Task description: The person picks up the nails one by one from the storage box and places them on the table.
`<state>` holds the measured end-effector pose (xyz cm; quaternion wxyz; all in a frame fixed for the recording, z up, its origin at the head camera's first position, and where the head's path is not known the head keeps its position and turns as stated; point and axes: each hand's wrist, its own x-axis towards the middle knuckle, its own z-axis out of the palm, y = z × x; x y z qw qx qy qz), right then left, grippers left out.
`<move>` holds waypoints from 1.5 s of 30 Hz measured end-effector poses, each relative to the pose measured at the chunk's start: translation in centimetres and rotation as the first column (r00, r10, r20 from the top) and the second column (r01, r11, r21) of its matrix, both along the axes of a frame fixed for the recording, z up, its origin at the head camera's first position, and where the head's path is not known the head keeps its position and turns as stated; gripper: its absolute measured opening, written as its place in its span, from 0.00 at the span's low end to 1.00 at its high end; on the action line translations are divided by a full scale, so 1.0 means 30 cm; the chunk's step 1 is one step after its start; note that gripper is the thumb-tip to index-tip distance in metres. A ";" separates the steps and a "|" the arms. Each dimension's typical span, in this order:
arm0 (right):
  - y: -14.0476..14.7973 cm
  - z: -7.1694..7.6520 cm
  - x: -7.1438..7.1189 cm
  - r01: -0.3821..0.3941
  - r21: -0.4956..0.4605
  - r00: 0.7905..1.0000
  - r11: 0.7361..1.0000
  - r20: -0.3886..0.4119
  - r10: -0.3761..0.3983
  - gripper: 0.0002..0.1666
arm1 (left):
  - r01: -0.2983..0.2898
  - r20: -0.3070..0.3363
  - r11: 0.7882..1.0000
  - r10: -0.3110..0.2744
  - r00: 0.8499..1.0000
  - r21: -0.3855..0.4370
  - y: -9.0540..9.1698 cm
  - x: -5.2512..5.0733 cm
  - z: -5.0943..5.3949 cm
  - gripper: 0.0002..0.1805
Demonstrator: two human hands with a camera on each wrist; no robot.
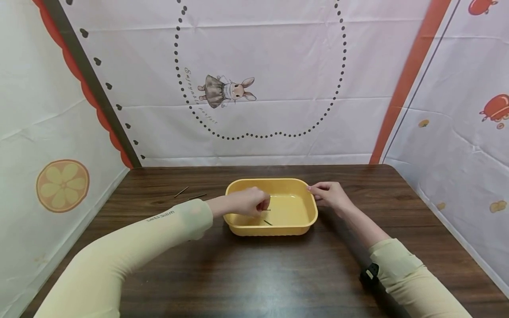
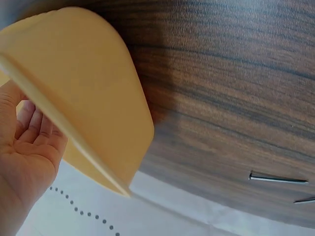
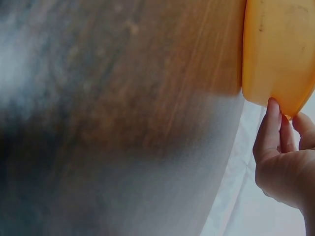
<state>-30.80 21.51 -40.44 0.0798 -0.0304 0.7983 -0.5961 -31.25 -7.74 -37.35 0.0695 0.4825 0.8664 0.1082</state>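
Tray (image 1: 286, 230) in yellow sits on the surface (image 1: 254, 274) between the two hands. The right hand (image 1: 334, 197) pinches its rim. The left hand (image 1: 248, 202) has curled fingers inside, beside nails (image 1: 268, 223); whether they grip one, I cannot tell. Sorting nails seems the step in hand; next probably calls for a steady rim. Left of those fingers lie loose nails (image 1: 181, 191). Sleeve (image 1: 159, 227) behind them: "Lets Swim"; backdrop (image 1: 278, 110) beyond: "Enjoyable perfect".

Dark wood-grain table (image 1: 254, 274) (softly glossy), pale printed cloth (image 1: 278, 79) behind.
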 end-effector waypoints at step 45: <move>-0.005 0.003 0.003 0.016 0.046 1.000 0.999 0.002 -0.016 0.24 | -0.453 -0.002 0.776 0.505 0.863 0.438 -0.415 -0.169 0.263 0.14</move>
